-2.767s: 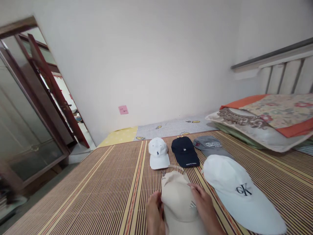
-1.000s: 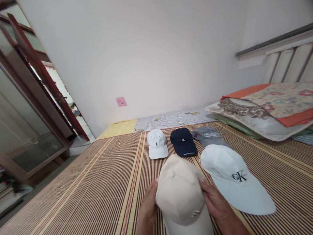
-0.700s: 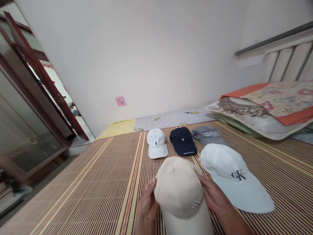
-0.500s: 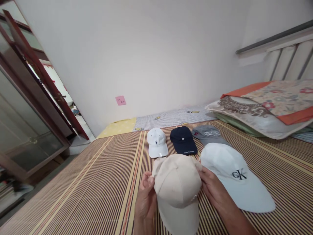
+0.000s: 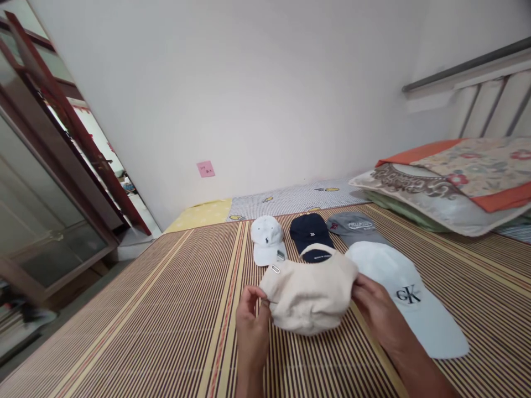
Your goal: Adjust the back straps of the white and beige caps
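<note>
Resting between the two hands over the striped mat (image 5: 166, 309), the beige cap (image 5: 311, 301) shows a soft, wrinkled crown, and a thin strap (image 5: 316, 248) curves along its far edge. The left hand (image 5: 254, 312) is raised, pinching the cap's left side between thumb and fingers. The right hand (image 5: 373, 298), with forearm slanting in from lower right, grips the opposite side; its fingertips are partly hidden. Just beyond this hand lies the large white cap (image 5: 390, 276) with dark letters. Farther, the small white cap (image 5: 266, 235), the navy cap (image 5: 309, 228) and the grey cap (image 5: 352, 224) form a row; the strap covers part of the navy brim. Behind are pillows (image 5: 418, 190) at right and a pink note (image 5: 206, 169) on the wall.
</note>
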Available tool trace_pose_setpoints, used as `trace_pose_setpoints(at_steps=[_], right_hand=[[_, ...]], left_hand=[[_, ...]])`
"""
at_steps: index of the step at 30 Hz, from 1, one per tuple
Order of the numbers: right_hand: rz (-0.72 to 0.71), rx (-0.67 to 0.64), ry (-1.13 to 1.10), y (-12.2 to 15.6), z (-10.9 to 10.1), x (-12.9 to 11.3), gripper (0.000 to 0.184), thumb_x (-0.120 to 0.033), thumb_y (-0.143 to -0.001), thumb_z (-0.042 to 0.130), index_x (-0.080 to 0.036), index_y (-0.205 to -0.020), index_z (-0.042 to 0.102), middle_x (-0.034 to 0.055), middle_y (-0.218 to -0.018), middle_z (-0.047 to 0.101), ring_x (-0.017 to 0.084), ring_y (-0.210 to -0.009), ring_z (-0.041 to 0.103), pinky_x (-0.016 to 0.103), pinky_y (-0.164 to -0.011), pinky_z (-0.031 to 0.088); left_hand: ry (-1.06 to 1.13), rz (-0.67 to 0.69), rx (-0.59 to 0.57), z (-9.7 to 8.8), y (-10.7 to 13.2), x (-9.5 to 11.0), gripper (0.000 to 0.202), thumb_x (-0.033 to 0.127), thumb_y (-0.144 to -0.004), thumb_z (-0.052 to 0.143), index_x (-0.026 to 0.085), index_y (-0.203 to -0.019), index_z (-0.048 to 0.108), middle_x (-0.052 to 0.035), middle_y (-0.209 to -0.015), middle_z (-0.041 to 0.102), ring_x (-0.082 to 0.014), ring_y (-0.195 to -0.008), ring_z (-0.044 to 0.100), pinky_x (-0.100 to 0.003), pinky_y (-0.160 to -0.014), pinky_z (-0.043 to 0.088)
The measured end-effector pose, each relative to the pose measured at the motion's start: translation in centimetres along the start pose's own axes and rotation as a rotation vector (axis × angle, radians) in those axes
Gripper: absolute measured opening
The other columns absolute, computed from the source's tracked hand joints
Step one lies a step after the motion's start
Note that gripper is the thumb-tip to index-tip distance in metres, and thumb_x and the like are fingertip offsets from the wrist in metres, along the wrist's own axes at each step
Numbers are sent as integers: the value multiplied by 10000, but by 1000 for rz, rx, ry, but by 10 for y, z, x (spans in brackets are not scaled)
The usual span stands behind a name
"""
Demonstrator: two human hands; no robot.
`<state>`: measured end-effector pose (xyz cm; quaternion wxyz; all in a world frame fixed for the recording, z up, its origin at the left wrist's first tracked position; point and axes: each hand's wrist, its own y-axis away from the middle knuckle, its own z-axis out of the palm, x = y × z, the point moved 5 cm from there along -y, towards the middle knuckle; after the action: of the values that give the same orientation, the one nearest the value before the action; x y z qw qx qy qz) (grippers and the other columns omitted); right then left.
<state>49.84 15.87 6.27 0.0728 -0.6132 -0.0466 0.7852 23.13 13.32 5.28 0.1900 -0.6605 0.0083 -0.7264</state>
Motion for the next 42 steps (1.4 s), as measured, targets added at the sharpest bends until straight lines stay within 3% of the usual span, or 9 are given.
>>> trace_pose_setpoints(at_steps=[5,8,12,15,18,21,28,37,42], right_hand=[[106,-365,404,-4,3,42,152,-344,-763,723,-220,-749,809,76,-889,821,349,-945,712,478,-965,525],[143,-447,449,1,3,51,125,-244,-769,658,-218,-711,766,33,-777,781,265,-796,698,355,-774,540],[231,-586,408,12,1,49,193,-294,-875,615,-188,-816,766,-18,-631,669,123,-490,533,242,-525,369],[209,-535,411,11,-2,43,377,-493,-972,581,-174,-971,782,21,-728,732,108,-483,481,244,-495,315],[109,-507,458,9,5,35,454,-575,-991,577,-177,-939,790,74,-883,792,180,-709,631,273,-639,439],[43,-517,498,9,16,30,420,-561,-980,602,-193,-914,792,70,-929,789,245,-891,673,314,-777,482],[96,-477,514,9,16,41,177,-361,-849,711,-191,-802,722,9,-777,719,201,-743,638,278,-662,426],[17,-282,304,-15,23,3,234,-429,-842,698,-212,-910,647,45,-795,772,228,-778,704,329,-727,496],[16,-351,409,-21,32,-2,311,-453,-881,620,-203,-1059,672,7,-717,710,215,-682,658,332,-682,474]], left_hand=[[-151,-99,64,-4,-11,-49,156,192,-627,629,235,-770,585,6,-714,604,-185,-646,557,-261,-585,408],[-202,-73,66,-6,-11,-50,141,175,-640,606,233,-769,614,-1,-722,615,-196,-660,557,-279,-613,402],[-257,-18,-8,-7,-9,-38,241,162,-708,599,225,-913,710,-61,-930,709,-265,-878,651,-369,-818,489],[-366,99,-114,-1,-6,-28,295,135,-696,661,237,-952,767,-99,-1106,701,-329,-1150,604,-474,-1066,417],[-469,130,-228,9,-3,-26,202,123,-686,726,255,-836,758,-98,-1171,686,-351,-1246,538,-495,-1121,350],[-545,131,-231,13,-1,-28,140,104,-739,673,244,-748,664,-77,-1033,676,-310,-1101,570,-432,-993,393],[-412,0,-49,7,-5,-42,191,326,-934,577,259,-771,505,19,-671,531,-218,-659,513,-328,-661,351],[-287,-19,-87,16,-6,-41,328,508,-923,619,243,-759,517,12,-710,545,-194,-672,507,-293,-624,381],[-303,-39,-4,15,-10,-45,363,536,-876,703,256,-738,516,15,-662,549,-200,-633,515,-292,-605,345]])
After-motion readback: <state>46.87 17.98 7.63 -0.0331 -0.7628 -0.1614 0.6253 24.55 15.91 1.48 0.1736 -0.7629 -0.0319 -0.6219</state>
